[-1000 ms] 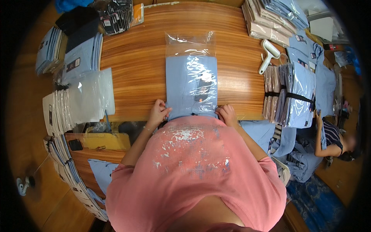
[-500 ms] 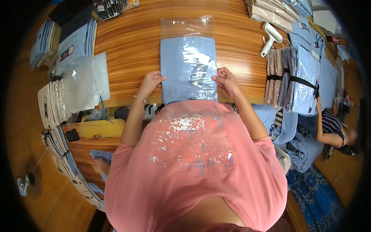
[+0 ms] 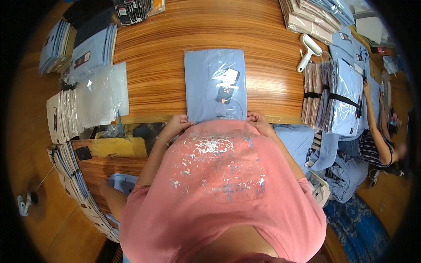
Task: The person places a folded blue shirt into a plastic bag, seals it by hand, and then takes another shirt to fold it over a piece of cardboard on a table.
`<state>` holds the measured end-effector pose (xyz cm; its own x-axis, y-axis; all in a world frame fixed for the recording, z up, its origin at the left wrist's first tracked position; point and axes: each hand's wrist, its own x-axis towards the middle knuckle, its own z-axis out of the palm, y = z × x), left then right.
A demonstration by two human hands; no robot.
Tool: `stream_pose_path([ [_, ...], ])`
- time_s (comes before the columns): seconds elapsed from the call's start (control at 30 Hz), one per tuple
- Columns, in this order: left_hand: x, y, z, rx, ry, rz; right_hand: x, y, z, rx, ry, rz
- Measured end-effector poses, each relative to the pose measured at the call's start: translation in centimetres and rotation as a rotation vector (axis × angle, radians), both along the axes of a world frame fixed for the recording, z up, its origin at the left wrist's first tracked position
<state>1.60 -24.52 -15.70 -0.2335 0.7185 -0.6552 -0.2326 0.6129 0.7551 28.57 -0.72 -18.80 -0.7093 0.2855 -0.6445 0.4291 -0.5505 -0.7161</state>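
Observation:
A folded light-blue shirt (image 3: 199, 83) in a clear plastic bag lies flat on the table in front of me, its near edge against my body. A dark hang tag (image 3: 225, 93) and a row of buttons show through the glossy plastic. At the near left corner, my left hand (image 3: 178, 123) is closed, fingertips pinching the bag's edge. My right hand (image 3: 259, 122) pinches the near right corner likewise. Part of the fingers and the bag's nearest edge are hidden by my shirt front.
Clear empty bags (image 3: 103, 94) lie to the left beside bagged garments (image 3: 66, 111). On the right are a white lint roller (image 3: 309, 51) and strapped stacks of bagged shirts (image 3: 342, 96). Beyond them a person (image 3: 376, 144) in a striped top reaches in.
The bagged shirt has slid toward me, and the clear plastic beyond its far edge no longer sticks out. Both hands have moved nearer my body, down to the near corners.

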Motion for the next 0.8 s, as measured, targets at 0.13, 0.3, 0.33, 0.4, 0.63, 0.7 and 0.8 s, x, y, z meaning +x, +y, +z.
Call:
stream_pose_path([
  [0.13,-2.2,4.5,0.1,0.195,0.113,0.293,-4.3,3.5,2.1,0.304,-0.179,0.201],
  [0.3,-6.1,7.9,-0.3,0.259,0.216,0.189,-9.7,8.3,3.1,0.235,0.033,-0.003],
  [0.33,-5.8,7.8,-0.2,0.199,0.406,0.159,-9.9,8.3,2.1,0.266,0.019,-0.005],
  [0.4,-3.5,7.3,0.9,0.097,0.958,0.116,-8.6,6.9,1.2,0.312,-0.038,-0.004],
  [0.63,2.2,11.9,3.5,0.438,1.286,-0.417,-9.3,5.3,2.8,0.131,0.034,-0.094],
  [0.7,2.4,12.7,3.4,0.277,1.254,-0.604,-9.7,5.2,2.8,-0.008,0.034,-0.117],
  [0.8,2.3,13.8,3.6,0.234,1.475,-0.587,-10.6,3.8,4.5,-0.150,0.076,-0.171],
])
